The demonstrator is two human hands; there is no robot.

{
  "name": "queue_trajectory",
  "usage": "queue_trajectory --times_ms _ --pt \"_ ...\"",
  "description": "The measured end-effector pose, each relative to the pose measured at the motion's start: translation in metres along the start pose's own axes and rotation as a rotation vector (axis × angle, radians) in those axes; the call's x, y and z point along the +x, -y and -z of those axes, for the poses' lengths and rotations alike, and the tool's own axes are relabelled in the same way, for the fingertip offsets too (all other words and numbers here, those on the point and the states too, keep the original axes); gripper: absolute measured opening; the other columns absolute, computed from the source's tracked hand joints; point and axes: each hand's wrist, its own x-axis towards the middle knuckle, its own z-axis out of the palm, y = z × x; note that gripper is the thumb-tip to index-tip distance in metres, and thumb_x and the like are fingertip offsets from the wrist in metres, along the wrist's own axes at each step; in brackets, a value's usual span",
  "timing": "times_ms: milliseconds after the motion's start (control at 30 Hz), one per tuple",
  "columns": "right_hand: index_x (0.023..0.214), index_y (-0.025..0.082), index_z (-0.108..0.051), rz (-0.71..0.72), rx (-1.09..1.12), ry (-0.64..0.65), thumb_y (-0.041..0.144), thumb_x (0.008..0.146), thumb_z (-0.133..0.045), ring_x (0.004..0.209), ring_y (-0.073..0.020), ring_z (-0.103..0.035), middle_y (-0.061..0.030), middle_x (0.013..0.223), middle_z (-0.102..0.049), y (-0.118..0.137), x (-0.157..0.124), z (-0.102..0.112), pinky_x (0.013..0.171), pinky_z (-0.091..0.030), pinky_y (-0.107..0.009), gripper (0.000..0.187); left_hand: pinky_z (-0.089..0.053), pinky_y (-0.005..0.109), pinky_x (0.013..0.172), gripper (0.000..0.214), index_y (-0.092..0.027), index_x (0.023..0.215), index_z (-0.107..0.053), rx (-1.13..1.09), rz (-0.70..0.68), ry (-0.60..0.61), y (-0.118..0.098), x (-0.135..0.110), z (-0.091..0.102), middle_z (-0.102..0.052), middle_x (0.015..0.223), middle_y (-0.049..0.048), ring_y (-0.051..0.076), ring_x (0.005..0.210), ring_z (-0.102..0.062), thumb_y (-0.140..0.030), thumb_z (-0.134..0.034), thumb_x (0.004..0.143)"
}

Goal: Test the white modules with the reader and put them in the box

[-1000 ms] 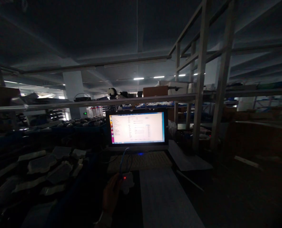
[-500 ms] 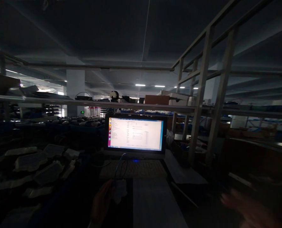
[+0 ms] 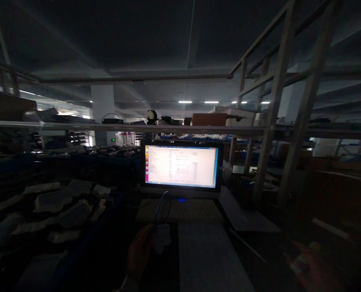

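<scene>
The scene is very dark. My left hand [image 3: 139, 255] is closed around a small pale device [image 3: 161, 237] that has a blue cable [image 3: 162, 205] looping up from it toward a lit monitor [image 3: 182, 166]. My right hand [image 3: 311, 265] is low at the right, dim and blurred; a small pale thing seems to lie by its fingers, but I cannot tell whether it is held. A keyboard [image 3: 180, 211] lies under the monitor, and a grey mat [image 3: 207, 255] stretches toward me.
Several pale moulded trays [image 3: 61, 207] lie heaped at the left. A shelf rail [image 3: 122, 127] runs across above the monitor, carrying boxes [image 3: 209, 119]. Metal rack posts [image 3: 271, 121] rise at the right. A flat grey sheet [image 3: 244, 215] lies right of the keyboard.
The red light on the device seen a second ago no longer shows. My right hand came into view at the lower right and has since dropped lower. The view has shifted slightly.
</scene>
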Motion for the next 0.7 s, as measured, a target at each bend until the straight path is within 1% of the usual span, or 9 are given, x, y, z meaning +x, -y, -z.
queue_trajectory --times_ms 133,200,300,367,467,600,700 --pt "0.091 0.023 -0.062 -0.049 0.089 0.066 0.052 0.067 -0.054 0.068 -0.0323 -0.067 -0.0111 0.078 -0.069 0.0041 0.0006 -0.0017 0.057 -0.054 -0.043 0.039 -0.057 0.035 0.086 0.038 -0.024 0.1 -0.07 -0.003 0.037 0.013 -0.0004 -0.0004 0.0003 -0.072 0.104 0.0055 0.022 0.097 -0.068 -0.051 -0.05 0.084" --pt "0.09 0.023 -0.062 -0.082 0.116 0.098 0.052 0.065 -0.054 0.068 -0.0326 -0.068 -0.0107 0.078 -0.07 0.0043 0.001 -0.0029 0.058 -0.055 -0.044 0.039 -0.057 0.035 0.087 0.039 -0.024 0.1 -0.07 -0.006 0.043 0.01 -0.0004 -0.0009 -0.0001 -0.072 0.104 0.0053 0.022 0.097 -0.068 -0.053 -0.049 0.084" --pt "0.091 0.024 -0.063 -0.104 0.157 0.147 0.05 0.065 -0.055 0.07 -0.0321 -0.069 -0.01 0.079 -0.071 0.0021 -0.0002 -0.0044 0.06 -0.055 -0.043 0.038 -0.058 0.036 0.084 0.045 -0.024 0.099 -0.07 -0.008 0.029 -0.017 -0.0026 -0.0007 0.0005 -0.072 0.102 0.006 0.023 0.094 -0.069 -0.059 -0.047 0.083" --pt "0.091 0.023 -0.063 -0.111 0.162 0.16 0.05 0.065 -0.056 0.071 -0.0319 -0.069 -0.0106 0.08 -0.071 0.0009 -0.001 -0.0046 0.061 -0.055 -0.043 0.038 -0.059 0.035 0.081 0.049 -0.023 0.098 -0.07 0.006 0.024 -0.036 -0.0051 0.0003 0.0018 -0.072 0.1 0.0068 0.023 0.092 -0.069 -0.062 -0.046 0.082" --pt "0.092 0.022 -0.063 -0.129 0.161 0.172 0.051 0.065 -0.056 0.072 -0.0325 -0.069 -0.0118 0.082 -0.071 0.0018 -0.0007 -0.0033 0.062 -0.055 -0.043 0.04 -0.059 0.036 0.08 0.052 -0.022 0.096 -0.07 0.035 0.028 -0.035 -0.0077 0.0021 0.0043 -0.073 0.098 0.0078 0.024 0.09 -0.069 -0.065 -0.046 0.082" --pt "0.093 0.021 -0.062 -0.152 0.161 0.188 0.051 0.063 -0.057 0.075 -0.033 -0.069 -0.0131 0.084 -0.071 0.005 0.0007 -0.0013 0.063 -0.055 -0.043 0.042 -0.059 0.036 0.08 0.051 -0.021 0.098 -0.07 0.022 0.022 -0.013 -0.0083 0.0029 0.0057 -0.072 0.099 0.0085 0.024 0.09 -0.069 -0.064 -0.046 0.082" --pt "0.093 0.021 -0.061 -0.148 0.156 0.183 0.051 0.063 -0.057 0.078 -0.0337 -0.068 -0.0145 0.088 -0.07 0.0056 0.0004 -0.0005 0.065 -0.055 -0.044 0.043 -0.059 0.036 0.08 0.051 -0.021 0.099 -0.07 0.007 0.021 -0.018 -0.0096 0.0028 0.0046 -0.072 0.099 0.0087 0.024 0.091 -0.069 -0.064 -0.045 0.083"
